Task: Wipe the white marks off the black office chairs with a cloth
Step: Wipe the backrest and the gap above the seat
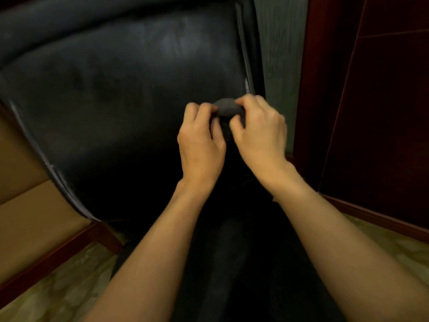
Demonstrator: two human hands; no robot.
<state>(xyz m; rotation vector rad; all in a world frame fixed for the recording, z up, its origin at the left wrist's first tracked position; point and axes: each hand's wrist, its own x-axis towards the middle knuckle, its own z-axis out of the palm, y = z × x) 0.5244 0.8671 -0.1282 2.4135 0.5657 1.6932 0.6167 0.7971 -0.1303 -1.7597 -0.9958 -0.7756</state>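
Grip: left hand [200, 140] and right hand [260, 129] both pinch a dark cloth [228, 112], bunched into a wad between them. It hangs just in front of the black chair [116, 101], near its right edge. Cloth looks soft, light, limp (should fold easily); best held wadded in one palm. Pale smear [176, 43] shows on the far upholstery; whitish scuffs along the left edge trim [46, 156].

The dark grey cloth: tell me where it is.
In the head view the bunched dark grey cloth sits right of centre, gripped between left hand and right hand, before the black leather chair.
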